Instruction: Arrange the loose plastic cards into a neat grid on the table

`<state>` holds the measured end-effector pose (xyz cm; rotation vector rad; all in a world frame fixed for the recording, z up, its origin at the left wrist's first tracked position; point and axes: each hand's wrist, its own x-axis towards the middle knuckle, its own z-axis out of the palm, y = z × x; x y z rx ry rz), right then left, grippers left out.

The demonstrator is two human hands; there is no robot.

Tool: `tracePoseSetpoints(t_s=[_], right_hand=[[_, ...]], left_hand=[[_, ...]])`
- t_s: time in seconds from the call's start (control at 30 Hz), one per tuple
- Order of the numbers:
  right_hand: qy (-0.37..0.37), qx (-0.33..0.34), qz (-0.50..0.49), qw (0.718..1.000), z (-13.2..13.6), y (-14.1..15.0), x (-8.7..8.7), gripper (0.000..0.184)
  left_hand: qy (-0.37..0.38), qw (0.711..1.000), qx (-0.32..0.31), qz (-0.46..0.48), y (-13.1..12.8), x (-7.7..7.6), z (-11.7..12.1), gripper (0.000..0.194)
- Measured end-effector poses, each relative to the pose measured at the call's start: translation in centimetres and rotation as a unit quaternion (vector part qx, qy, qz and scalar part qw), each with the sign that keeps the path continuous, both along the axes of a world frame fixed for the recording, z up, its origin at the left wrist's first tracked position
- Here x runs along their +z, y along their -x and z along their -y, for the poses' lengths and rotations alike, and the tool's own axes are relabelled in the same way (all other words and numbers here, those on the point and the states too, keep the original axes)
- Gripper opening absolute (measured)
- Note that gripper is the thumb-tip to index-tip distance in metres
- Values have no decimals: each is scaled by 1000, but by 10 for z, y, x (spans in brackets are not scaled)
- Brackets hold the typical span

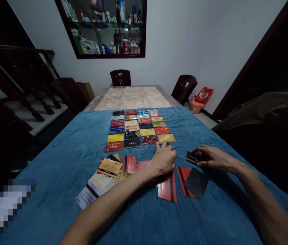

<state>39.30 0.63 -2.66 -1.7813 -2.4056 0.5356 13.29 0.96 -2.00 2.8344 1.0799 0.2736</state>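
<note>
Several rows of colourful cards (pixel 132 133) lie side by side in a grid on the blue cloth. My left hand (pixel 164 158) is just below the grid's near right corner, its bent fingers apart and their tips by a yellow card (pixel 166 137). Whether they touch it, I cannot tell. To the right, my right hand (pixel 209 156) pinches a black card (pixel 193 157) close to the cloth. Beneath that hand, a dark grey card (pixel 197 182) overlaps a red striped card (pixel 185 183). Another red card (pixel 167 189) lies below my left hand, partly covered by it.
Loose cards (pixel 109 167) lie piled left of my left forearm, which hides some of them. The blue cloth (pixel 82 143) covers the near part of the table (pixel 133 97). Dark chairs (pixel 120 78) stand around the far end, and a glass-shelved cabinet (pixel 110 25) is set in the wall.
</note>
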Motion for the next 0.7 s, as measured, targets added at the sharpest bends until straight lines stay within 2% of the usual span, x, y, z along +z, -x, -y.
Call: tracePoseSetpoints(t_s=[0.2, 0.43, 0.7], right_hand=[[-48, 26, -33, 998, -3, 4, -8, 36], [-33, 1, -85, 996, -3, 16, -9, 33], [-71, -9, -157, 985, -8, 26, -14, 26]], left_hand=[[0, 1000, 1, 3, 0, -3, -1, 23], [-3, 1000, 9, 5, 0, -5, -1, 21], [-14, 998, 49, 31, -1, -5, -3, 22]])
